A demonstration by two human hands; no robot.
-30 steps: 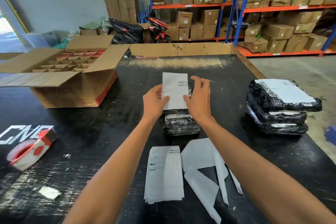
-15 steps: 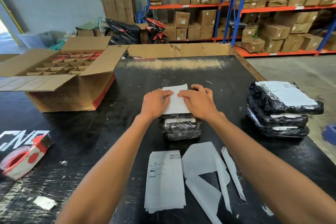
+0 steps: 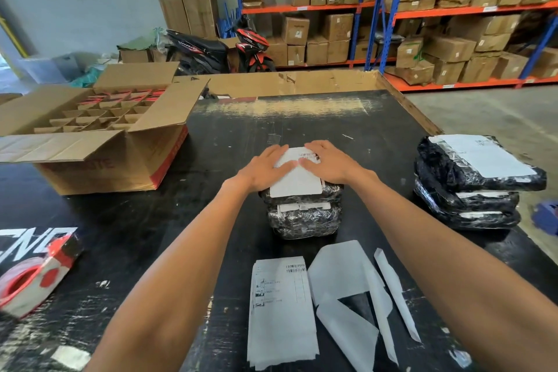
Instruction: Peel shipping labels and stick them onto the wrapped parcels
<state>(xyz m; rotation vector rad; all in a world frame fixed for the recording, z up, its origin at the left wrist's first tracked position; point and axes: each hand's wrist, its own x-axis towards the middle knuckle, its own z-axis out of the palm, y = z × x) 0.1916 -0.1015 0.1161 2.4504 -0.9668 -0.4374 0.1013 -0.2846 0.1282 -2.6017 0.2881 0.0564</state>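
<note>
Label (image 3: 297, 180), curled up a moment ago, is now pressed flat onto the parcel (image 3: 303, 216) by both hands, left (image 3: 262, 167) and right (image 3: 329, 162), fingers straight.

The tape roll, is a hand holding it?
No, the tape roll lies alone; both hands, left and right, press the label.

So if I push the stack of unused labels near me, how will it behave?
The label stack looks thin and flat, so it probably slides easily on the black table. Its sheets seem loose, edges fanned, so they may spread. Lifted, it would likely flop.
</note>
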